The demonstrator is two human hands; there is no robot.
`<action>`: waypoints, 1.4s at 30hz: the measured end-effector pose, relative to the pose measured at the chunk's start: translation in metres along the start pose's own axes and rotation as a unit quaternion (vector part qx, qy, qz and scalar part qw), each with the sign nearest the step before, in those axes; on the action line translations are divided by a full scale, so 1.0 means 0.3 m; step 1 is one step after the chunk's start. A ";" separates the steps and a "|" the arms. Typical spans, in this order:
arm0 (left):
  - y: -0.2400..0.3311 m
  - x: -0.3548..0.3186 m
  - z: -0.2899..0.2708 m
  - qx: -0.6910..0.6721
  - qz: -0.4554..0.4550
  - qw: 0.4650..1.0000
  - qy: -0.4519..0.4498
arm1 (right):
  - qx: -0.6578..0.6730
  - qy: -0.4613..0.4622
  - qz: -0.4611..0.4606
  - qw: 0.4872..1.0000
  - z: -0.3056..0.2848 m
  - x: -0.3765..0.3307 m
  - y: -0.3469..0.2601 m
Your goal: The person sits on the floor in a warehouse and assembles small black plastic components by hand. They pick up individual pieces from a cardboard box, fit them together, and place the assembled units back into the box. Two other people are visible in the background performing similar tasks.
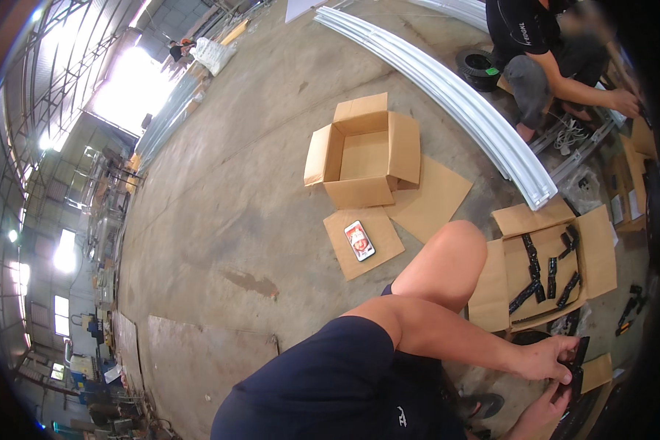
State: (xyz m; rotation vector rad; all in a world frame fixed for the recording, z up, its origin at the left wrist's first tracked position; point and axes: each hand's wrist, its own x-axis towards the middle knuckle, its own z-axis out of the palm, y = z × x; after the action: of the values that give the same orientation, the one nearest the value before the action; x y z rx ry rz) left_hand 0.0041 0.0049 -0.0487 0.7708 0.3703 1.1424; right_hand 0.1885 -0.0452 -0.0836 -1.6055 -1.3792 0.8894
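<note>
At the lower right, both my hands are closed around a slim black part (pixel 580 358), whose exact kind I cannot make out. My left hand (pixel 546 358) pinches it from above, its arm reaching across from a dark sleeve. Just below, my right hand (pixel 544 412) has its fingers against the lower end of the same piece. Beyond them stands an open cardboard box (pixel 488 290) holding several black-wrapped bundles (pixel 552 279). A small cardboard piece (pixel 598 371) lies right beside the black part.
A second open carton (pixel 359 192) stands farther off, near a phone (pixel 358 240) lying on flat cardboard (pixel 386 254). Long silvery metal profiles (pixel 447 88) run along the floor. At the upper right a person (pixel 565 81) crouches, working by metal frames. Loose black parts (pixel 628 312) lie at the right.
</note>
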 end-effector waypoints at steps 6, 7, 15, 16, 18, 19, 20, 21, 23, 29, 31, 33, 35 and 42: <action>0.108 -0.014 0.004 0.065 -0.098 0.993 -0.008 | -0.010 0.035 -0.097 0.995 0.014 -0.022 -0.018; 0.127 -0.007 0.007 0.081 -0.134 0.987 -0.019 | 0.044 0.040 -0.084 0.995 0.014 -0.032 0.054; 0.090 0.011 -0.064 0.215 -0.116 0.969 -0.024 | 0.094 -0.017 -0.004 0.995 0.040 -0.015 -0.241; 0.114 0.018 -0.037 0.165 -0.124 0.978 -0.013 | 0.114 -0.032 0.025 0.993 0.037 0.001 -0.251; 0.127 0.032 0.020 0.132 -0.129 0.983 -0.002 | 0.154 -0.031 -0.048 0.986 -0.019 0.018 -0.248; 0.098 0.035 0.033 0.134 -0.124 0.983 -0.002 | 0.205 -0.043 -0.008 0.978 -0.067 0.019 -0.240; 0.083 0.039 0.057 0.150 -0.131 0.980 0.010 | 0.251 -0.048 -0.002 0.967 -0.106 0.022 -0.223; 0.097 0.025 0.041 0.159 -0.133 0.978 0.019 | 0.288 -0.051 0.001 0.956 -0.094 0.015 -0.228; 0.106 0.008 0.018 0.186 -0.146 0.972 0.004 | 0.266 -0.064 0.002 0.962 -0.079 0.011 -0.246; 0.105 0.008 0.003 0.170 -0.151 0.973 -0.028 | 0.319 -0.072 -0.001 0.945 -0.082 -0.006 -0.252; 0.120 0.010 0.015 0.200 -0.155 0.967 -0.025 | 0.340 -0.072 -0.008 0.938 -0.078 -0.007 -0.246; 0.120 0.009 0.018 0.232 -0.158 0.960 -0.020 | 0.327 -0.069 0.022 0.942 -0.070 -0.008 -0.246; 0.124 0.015 0.013 0.381 -0.098 0.918 -0.057 | 0.271 -0.073 0.005 0.960 -0.081 0.001 -0.241; 0.122 0.007 0.033 0.528 -0.030 0.841 -0.111 | 0.107 -0.109 -0.093 0.984 -0.112 0.030 -0.230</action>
State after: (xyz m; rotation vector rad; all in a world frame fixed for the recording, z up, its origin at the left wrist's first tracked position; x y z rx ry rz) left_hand -0.0135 0.0106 -0.0154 1.8263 0.8424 0.7044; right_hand 0.1920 -0.0366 -0.0069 -1.2238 -1.4999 1.0849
